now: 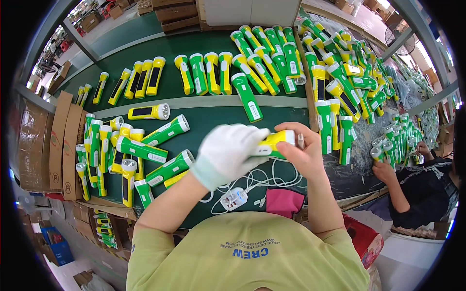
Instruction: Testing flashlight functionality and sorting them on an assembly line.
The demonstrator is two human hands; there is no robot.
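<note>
We've got the yellow flashlight point(274, 143) held level between both hands, above the green table point(204, 123). Left hand point(228, 153) in a white knit glove is wrapped shut around its body; bare right hand point(303, 153) pinches the pale head end. Glossy plastic cylinder. White cable point(257, 182) and charger plug point(234, 198) lie below.

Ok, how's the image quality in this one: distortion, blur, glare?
Head view: strong fisheye, the green table's pale centre strip bows, black corners; the white-gloved left hand and bare right hand on the yellow-green plastic flashlight are sharp; windows blow out top right.
</note>
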